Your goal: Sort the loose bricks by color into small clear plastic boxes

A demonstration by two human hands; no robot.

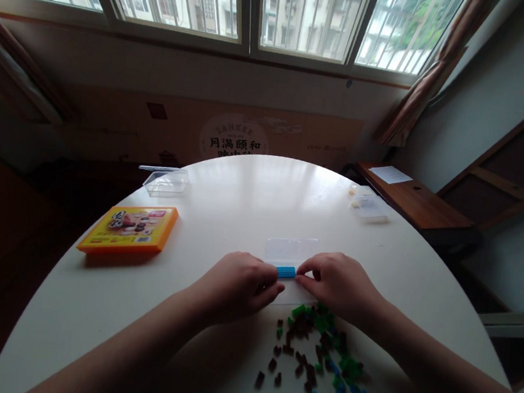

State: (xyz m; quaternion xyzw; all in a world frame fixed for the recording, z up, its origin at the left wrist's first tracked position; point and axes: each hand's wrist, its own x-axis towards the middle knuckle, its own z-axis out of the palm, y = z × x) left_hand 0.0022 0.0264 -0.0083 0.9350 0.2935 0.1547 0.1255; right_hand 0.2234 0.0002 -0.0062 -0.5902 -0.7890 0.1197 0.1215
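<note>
A short row of joined blue bricks (286,272) is held between both hands just above the white round table (222,217). My left hand (237,285) pinches its left end with closed fingers. My right hand (334,283) pinches its right end the same way. Behind the bricks lies a clear plastic lid or tray (290,250). Near my right wrist spreads a loose pile of small brown, green and blue bricks (319,354).
An orange flat box (129,229) lies at the left. A clear plastic box (165,180) stands at the back left, another small clear box (369,205) at the back right. A wooden desk (413,198) adjoins the table's right side.
</note>
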